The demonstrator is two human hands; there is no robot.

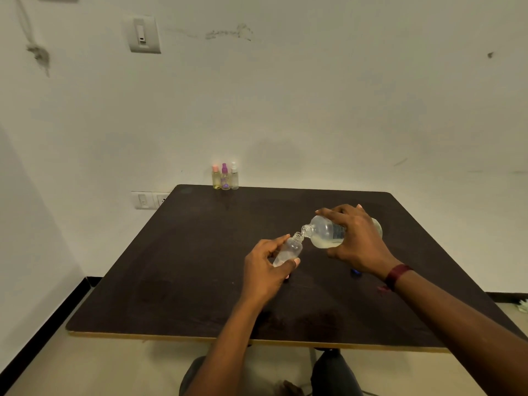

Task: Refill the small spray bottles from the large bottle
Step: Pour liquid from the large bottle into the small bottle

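— Dark surface [200, 267] set against a pale wall, with a switch plate [143, 34] high on the left. What stands on it?

— Three small spray bottles, upright in a tight row at the far edge: a pink-capped bottle [216, 178], a purple-capped bottle [225, 178] and a white-capped bottle [234, 177].

— And nearer?

— Both grips are over the middle of the surface. The left grip [265, 270] is clamped on a small clear bottle [288, 251], thumb on one side and fingers on the other. Its open neck tilts up and to the right.

— The right one?

— The right grip [357, 241] is wrapped over the large bottle [325, 232], which is tipped almost onto its side with its mouth pointing left and down. That mouth meets the neck of the small clear bottle. Pale liquid pools along the large bottle's lower side.

— How full is the small one?

— I cannot tell; the fingers cover its base.

— Anything else?

— A dark red wristband [395, 277] on the right arm, and a small blue object [355, 271] on the surface just under that wrist, mostly hidden.
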